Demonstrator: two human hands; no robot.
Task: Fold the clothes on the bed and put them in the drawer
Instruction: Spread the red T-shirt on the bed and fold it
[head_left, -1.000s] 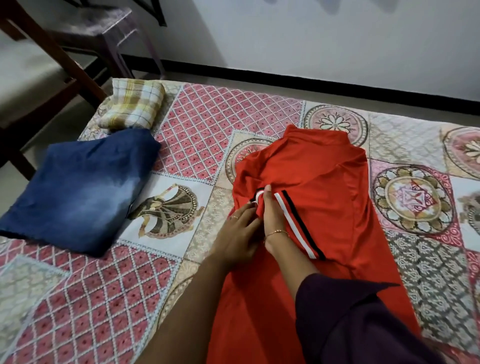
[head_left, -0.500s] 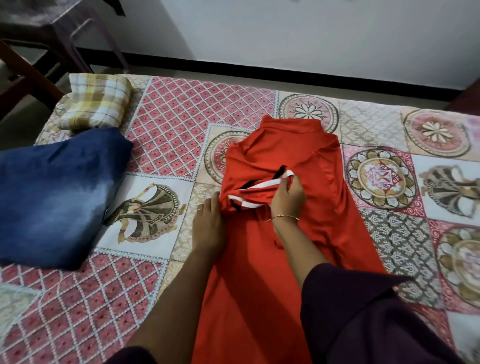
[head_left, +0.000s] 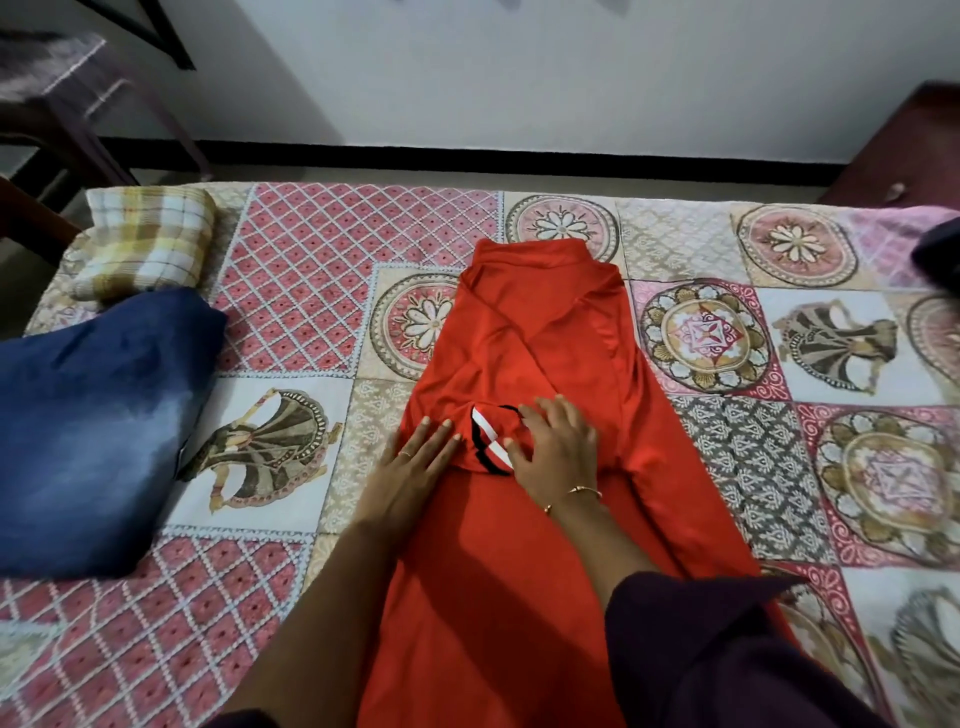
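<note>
Evidently the red shirt (head_left: 540, 358) was thin, limp and slippery, lying lengthwise on the bed (head_left: 311, 244) under both flat, open hands: the left hand (head_left: 415, 462) pressed its edge and the right hand (head_left: 556, 447) pinned the striped cuff (head_left: 488, 441) between them. It looked best lifted by its folded edges. Left of the left hand lay folded blue jeans (head_left: 98, 426) and a checked cloth (head_left: 148, 241), well apart.

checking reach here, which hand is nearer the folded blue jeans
Left. The left hand lies flat on the red shirt's edge, toward the blue jeans; the right hand is farther across.
</note>
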